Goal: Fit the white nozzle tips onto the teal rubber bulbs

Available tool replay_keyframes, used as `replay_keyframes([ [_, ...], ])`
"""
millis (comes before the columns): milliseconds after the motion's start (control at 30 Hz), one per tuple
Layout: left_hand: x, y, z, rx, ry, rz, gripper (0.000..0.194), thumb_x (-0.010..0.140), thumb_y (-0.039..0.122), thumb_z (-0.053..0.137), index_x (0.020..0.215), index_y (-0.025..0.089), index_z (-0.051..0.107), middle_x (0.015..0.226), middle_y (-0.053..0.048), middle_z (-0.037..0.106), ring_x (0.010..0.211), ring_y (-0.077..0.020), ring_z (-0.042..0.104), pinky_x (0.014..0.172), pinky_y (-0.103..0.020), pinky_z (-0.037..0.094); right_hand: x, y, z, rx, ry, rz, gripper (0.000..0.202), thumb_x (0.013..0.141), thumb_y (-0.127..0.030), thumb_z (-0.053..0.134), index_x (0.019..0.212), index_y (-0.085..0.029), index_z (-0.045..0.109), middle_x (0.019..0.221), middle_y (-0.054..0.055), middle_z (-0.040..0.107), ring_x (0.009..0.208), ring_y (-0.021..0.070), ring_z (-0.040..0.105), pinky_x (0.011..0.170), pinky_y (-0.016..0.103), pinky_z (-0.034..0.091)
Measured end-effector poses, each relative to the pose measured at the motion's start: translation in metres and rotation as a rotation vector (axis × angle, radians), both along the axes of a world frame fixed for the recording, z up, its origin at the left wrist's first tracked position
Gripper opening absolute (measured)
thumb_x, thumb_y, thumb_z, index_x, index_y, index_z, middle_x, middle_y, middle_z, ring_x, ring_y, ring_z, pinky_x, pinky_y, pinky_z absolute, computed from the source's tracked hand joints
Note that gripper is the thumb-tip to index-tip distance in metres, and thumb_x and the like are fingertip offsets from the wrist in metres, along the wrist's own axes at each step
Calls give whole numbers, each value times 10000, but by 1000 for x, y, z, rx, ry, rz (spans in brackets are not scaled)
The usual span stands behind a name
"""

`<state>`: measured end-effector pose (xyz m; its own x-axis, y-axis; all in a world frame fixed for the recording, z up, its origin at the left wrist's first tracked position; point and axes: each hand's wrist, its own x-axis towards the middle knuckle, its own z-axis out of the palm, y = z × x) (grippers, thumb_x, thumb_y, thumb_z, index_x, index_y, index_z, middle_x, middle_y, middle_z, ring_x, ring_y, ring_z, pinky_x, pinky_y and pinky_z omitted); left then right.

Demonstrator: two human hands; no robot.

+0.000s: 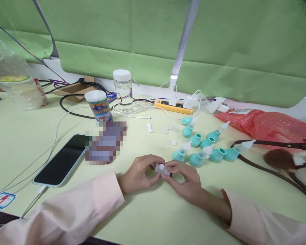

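Note:
Between my two hands is a small translucent plastic piece (162,169) with a round white knob on top. My left hand (142,174) pinches its left side between thumb and fingertips. On the other side, my right hand (184,177) grips it the same way. Just beyond my right hand stand several teal rubber bulbs; some carry clear pointed tips, like this front bulb (179,155), while others, like this one (217,154), have a bare round opening. Small clear plastic parts (170,129) and a white part (149,128) lie farther back on the table.
At left lie a charging phone (62,160) and a pixelated item (105,143). Behind them stand a paper cup (99,106) and a water bottle (123,92). A yellow power strip (173,107) with cables is at the back. A red plastic bag (265,127) and a brown strap (270,170) lie right.

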<state>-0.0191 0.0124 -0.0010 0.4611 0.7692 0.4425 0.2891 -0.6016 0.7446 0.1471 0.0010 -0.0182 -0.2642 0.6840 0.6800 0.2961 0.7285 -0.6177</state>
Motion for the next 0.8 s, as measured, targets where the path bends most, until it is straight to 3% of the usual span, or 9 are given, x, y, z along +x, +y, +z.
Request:
replay_keyframes([
  [100,-1,1,3,-199,-79,-65,369,632,94,491,995,146,531,812,-50,625,682,-134,565,615,-253,478,1,0,0,31,-16,3,160,691,-83,574,717,-216,489,782,47,625,696,171,607,561,288,494],
  [233,-4,5,5,-504,-182,-147,272,679,132,515,944,111,574,783,-60,620,691,-136,566,598,-246,467,2,2,0,56,-38,7,189,686,-42,556,725,-218,499,806,47,624,737,171,602,589,290,491],
  [333,-4,9,4,-643,-270,-175,269,683,178,575,937,90,580,785,-73,615,693,-134,565,595,-239,458,3,2,0,69,-42,10,192,682,-23,541,703,-211,510,833,60,615,749,173,599,585,288,487],
  [600,-3,10,2,-706,-322,-203,297,658,203,642,935,115,582,823,-74,616,748,-150,575,643,-269,474,3,2,4,78,-31,10,182,693,-30,520,659,-209,536,819,60,618,702,163,593,518,266,472],
  [800,-3,11,3,-700,-385,-170,218,636,189,662,832,118,597,765,-43,606,675,-121,567,617,-247,467,3,1,6,108,-99,-5,193,697,-31,522,728,-221,531,858,58,598,749,162,581,559,282,493],
])
